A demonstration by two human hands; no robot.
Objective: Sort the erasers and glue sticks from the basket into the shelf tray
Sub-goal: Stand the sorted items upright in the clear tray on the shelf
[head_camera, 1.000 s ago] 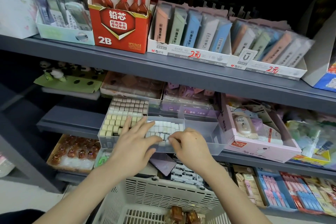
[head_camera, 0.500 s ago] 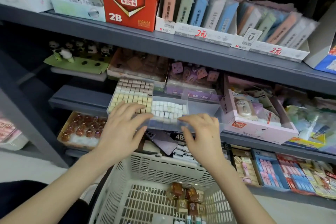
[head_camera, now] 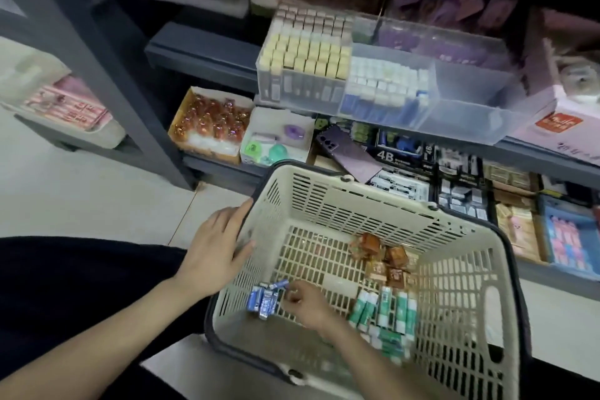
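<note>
A beige plastic basket [head_camera: 464,318] sits low in front of the shelves. On its floor lie blue-wrapped erasers [head_camera: 264,299] at the left, green-and-white glue sticks [head_camera: 386,305] at the right and brown-wrapped erasers [head_camera: 386,256] behind them. My right hand [head_camera: 305,305] is inside the basket, fingers curled, pinching at the blue erasers. My left hand [head_camera: 217,247] rests flat against the basket's left wall. The clear shelf tray [head_camera: 470,88] above holds rows of erasers in its left and middle compartments.
Shelves hold boxes of stationery: an orange-filled box [head_camera: 211,127], a white box with green and purple items [head_camera: 276,136], a purple phone [head_camera: 347,149], and 4B eraser packs [head_camera: 399,153]. A pink box [head_camera: 558,120] stands right of the tray. Pale floor lies to the left.
Both hands left the shelf tray and dropped to the basket. The view tilted down. My right hand reached inside to the blue erasers; my left went to the basket's side.
</note>
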